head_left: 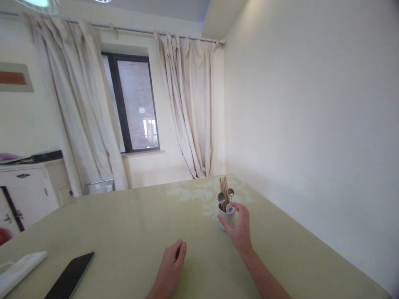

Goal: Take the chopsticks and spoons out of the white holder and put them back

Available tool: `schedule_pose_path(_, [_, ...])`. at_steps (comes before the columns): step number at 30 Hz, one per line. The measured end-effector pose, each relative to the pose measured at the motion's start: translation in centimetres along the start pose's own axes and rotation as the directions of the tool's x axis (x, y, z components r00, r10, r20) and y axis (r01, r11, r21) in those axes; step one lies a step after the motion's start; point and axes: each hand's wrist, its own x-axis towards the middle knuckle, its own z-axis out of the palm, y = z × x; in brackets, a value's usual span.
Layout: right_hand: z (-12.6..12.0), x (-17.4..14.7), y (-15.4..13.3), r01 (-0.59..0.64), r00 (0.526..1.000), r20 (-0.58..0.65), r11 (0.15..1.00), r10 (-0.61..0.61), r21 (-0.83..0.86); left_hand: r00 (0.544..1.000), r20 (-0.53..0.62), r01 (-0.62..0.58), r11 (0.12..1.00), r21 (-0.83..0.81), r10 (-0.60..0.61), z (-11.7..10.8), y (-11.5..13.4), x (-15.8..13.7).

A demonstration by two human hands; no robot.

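Note:
A pale cup (223, 225) stands upright on the table, with my right hand (240, 228) wrapped around its near side, thumb at the left and fingers at the right. Several wooden chopsticks (223, 182) rise out of the cup. Two metal spoons stick up beside them, a left spoon (221, 198) and a right spoon (231, 192), bowls upward. At the cup's rim, by my fingertips, sits a small white piece with a blue mark (230, 208); its kind is unclear. My left hand (173, 259) rests on the table, fingers curled in, with nothing visible in it.
The greenish table (124, 224) runs to a white wall (311, 124) on the right. A black phone-like slab (70, 274) and a white flat object (23, 272) lie at the left front. Behind are curtains (193, 104), a window (137, 104) and a white cabinet (33, 189).

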Motion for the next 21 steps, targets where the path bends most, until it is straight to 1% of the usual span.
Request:
schedule_pose_path(1, [0.5,-0.9,-1.0,0.083,0.996,0.021,0.996,-0.084,0.037,1.0,0.003,-0.016,1.0,0.02,0.016,0.1,0.0,0.0])
schedule_pose_path(2, [1.2,-1.9,-2.1,0.138,0.986,0.081,0.987,-0.145,0.084,0.999,0.008,-0.036,0.999,0.038,0.035,0.2,0.1,-0.1])
schedule_pose_path(3, [1.8,-3.0,-3.1,0.175,0.968,0.155,0.975,-0.196,0.14,0.998,0.016,-0.055,0.997,0.053,0.054,0.3,0.2,-0.1])
schedule_pose_path(4, [2.5,-4.2,-4.2,0.184,0.937,0.261,0.963,-0.232,0.198,0.997,0.034,-0.075,0.995,0.059,0.073,0.4,0.3,-0.2])
schedule_pose_path(6, [3.4,-6.1,-6.2,0.132,0.844,0.469,0.949,-0.26,0.287,0.989,0.094,-0.118,0.993,0.023,0.115,0.4,0.6,-0.3])
schedule_pose_path(7, [3.7,-6.9,-7.0,0.095,0.784,0.561,0.945,-0.265,0.314,0.982,0.126,-0.138,0.99,-0.011,0.138,0.3,0.8,-0.4])
schedule_pose_path(9, [3.7,-7.6,-8.2,0.033,0.669,0.683,0.931,-0.292,0.365,0.97,0.171,-0.165,0.984,-0.067,0.174,0.1,1.1,-0.5])
schedule_pose_path(10, [3.5,-7.6,-8.5,0.003,0.63,0.718,0.926,-0.295,0.377,0.967,0.177,-0.172,0.982,-0.075,0.183,0.0,1.2,-0.6])
schedule_pose_path(11, [3.3,-7.4,-8.7,-0.024,0.608,0.739,0.924,-0.289,0.381,0.967,0.174,-0.176,0.982,-0.068,0.185,0.0,1.2,-0.7])
schedule_pose_path(12, [3.0,-7.2,-8.7,-0.048,0.603,0.75,0.926,-0.272,0.375,0.969,0.17,-0.176,0.983,-0.048,0.181,0.0,1.3,-0.7])
schedule_pose_path(15, [2.4,-6.2,-7.9,-0.09,0.64,0.74,0.936,-0.207,0.339,0.969,0.188,-0.173,0.984,0.042,0.162,0.1,1.2,-0.8])
schedule_pose_path(17, [2.2,-5.7,-7.2,-0.102,0.651,0.738,0.943,-0.179,0.318,0.966,0.21,-0.177,0.98,0.095,0.154,0.2,1.1,-0.8])
schedule_pose_path(19, [2.2,-5.6,-6.6,-0.109,0.636,0.756,0.952,-0.155,0.287,0.961,0.228,-0.188,0.975,0.117,0.157,0.4,0.9,-0.8])
schedule_pose_path(21, [2.3,-5.6,-6.3,-0.111,0.608,0.783,0.961,-0.134,0.251,0.957,0.242,-0.194,0.974,0.121,0.161,0.4,0.7,-0.8])
